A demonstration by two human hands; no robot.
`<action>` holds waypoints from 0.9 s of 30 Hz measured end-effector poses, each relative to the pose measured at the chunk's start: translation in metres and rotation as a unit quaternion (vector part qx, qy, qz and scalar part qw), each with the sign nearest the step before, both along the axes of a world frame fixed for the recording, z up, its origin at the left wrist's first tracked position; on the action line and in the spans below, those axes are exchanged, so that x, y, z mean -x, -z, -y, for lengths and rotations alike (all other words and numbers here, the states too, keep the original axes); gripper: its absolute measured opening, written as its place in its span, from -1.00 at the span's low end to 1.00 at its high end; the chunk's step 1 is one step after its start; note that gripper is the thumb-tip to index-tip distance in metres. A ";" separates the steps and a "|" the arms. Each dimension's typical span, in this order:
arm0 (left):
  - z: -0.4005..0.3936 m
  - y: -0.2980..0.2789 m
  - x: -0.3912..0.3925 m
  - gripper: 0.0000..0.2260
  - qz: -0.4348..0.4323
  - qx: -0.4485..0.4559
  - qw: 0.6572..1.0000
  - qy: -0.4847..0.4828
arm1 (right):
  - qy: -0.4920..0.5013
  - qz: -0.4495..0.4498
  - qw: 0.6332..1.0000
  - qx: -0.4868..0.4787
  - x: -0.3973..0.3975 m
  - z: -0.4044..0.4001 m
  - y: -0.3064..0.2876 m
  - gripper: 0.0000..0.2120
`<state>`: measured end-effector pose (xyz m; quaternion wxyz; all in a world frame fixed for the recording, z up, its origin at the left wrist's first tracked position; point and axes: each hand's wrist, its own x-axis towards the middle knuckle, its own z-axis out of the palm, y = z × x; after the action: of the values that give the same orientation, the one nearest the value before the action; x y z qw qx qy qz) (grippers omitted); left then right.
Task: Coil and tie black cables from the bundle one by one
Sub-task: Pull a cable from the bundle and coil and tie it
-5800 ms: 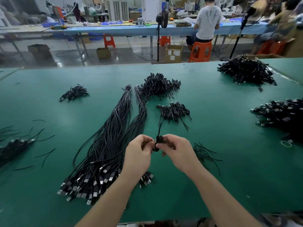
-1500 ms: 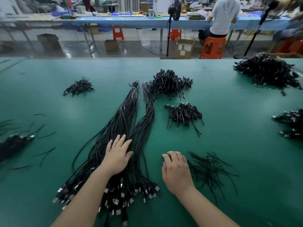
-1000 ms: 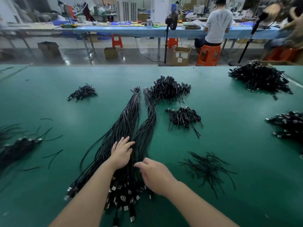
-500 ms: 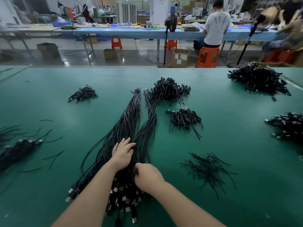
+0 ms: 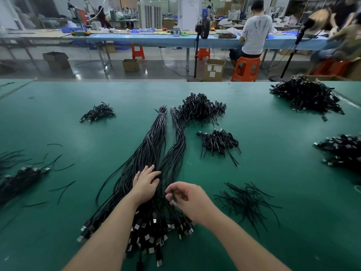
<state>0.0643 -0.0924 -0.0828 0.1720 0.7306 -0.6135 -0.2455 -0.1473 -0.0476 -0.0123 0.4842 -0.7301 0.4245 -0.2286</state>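
Observation:
A long bundle of black cables [image 5: 154,145] lies along the middle of the green table [image 5: 273,241], tied at the far end, with metal plug ends fanned out near me. My left hand [image 5: 145,182] rests flat on the bundle, fingers straight. Just right of it, my right hand [image 5: 187,198] is raised slightly above the cables, and its fingers pinch one cable's plug end [image 5: 172,199]. A small heap of coiled, tied cables [image 5: 218,140] sits beyond my right hand. Loose black ties [image 5: 246,200] lie scattered to the right.
A bigger heap of coiled cables [image 5: 199,108] lies at the bundle's far end, a small one [image 5: 97,113] far left. More cable piles sit at the right back [image 5: 306,96], right edge [image 5: 341,149] and left edge [image 5: 19,178]. A person [image 5: 254,34] sits at another bench beyond.
The tied coil from earlier has left my hands. My left hand settled flat on the bundle; my right hand moved from the table onto the cables and has now lifted, pinching one plug end.

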 end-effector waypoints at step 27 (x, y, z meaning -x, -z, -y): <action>0.000 -0.033 0.073 -0.69 -0.045 0.011 0.994 0.100 | 0.095 0.115 0.983 0.110 0.038 -0.001 -0.085 -0.79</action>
<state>-0.0088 -0.0922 -0.0496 0.1815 0.6518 -0.6781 -0.2872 -0.1852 -0.0464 0.0725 0.4223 -0.7041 0.4059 -0.4015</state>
